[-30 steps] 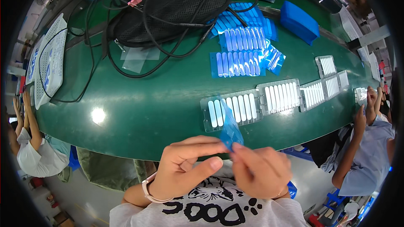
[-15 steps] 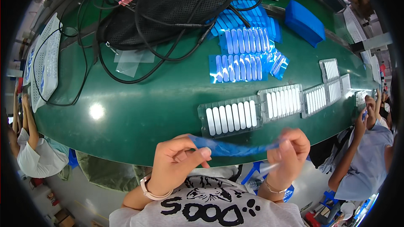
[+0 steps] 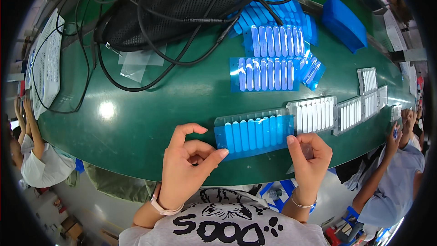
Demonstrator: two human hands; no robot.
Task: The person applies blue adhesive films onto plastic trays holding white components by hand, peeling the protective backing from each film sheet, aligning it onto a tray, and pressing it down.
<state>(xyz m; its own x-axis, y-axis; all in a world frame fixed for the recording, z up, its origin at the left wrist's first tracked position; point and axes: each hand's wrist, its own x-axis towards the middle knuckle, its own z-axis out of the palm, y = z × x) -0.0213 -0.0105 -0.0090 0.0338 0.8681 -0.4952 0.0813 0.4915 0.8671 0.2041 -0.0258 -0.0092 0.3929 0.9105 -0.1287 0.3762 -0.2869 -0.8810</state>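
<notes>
A sheet of blue film (image 3: 256,151) lies over the front of the nearest clear tray (image 3: 227,119), and the tray's row of white strips shows through it with the rounded tops bare. My left hand (image 3: 185,166) has its thumb and a curled finger at the film's left edge, while its index finger stands raised and apart. At the right edge, my right hand (image 3: 312,160) pinches the film with its thumb. A bit of clear film seems to show between the fingers of that hand; its outline is hard to make out.
Several more trays of white strips (image 3: 314,115) run off to the right. Behind them lie blue sheets with strips (image 3: 266,75), a blue box (image 3: 344,25) and a black mesh bag (image 3: 173,13) with cables. Clear film pieces (image 3: 136,66) and a white basket (image 3: 48,64) lie left. People sit at both sides.
Both hands have brought the blue film forward from the table's near edge onto the nearest tray, and it now lies flatter. My left index finger has lifted away from the thumb.
</notes>
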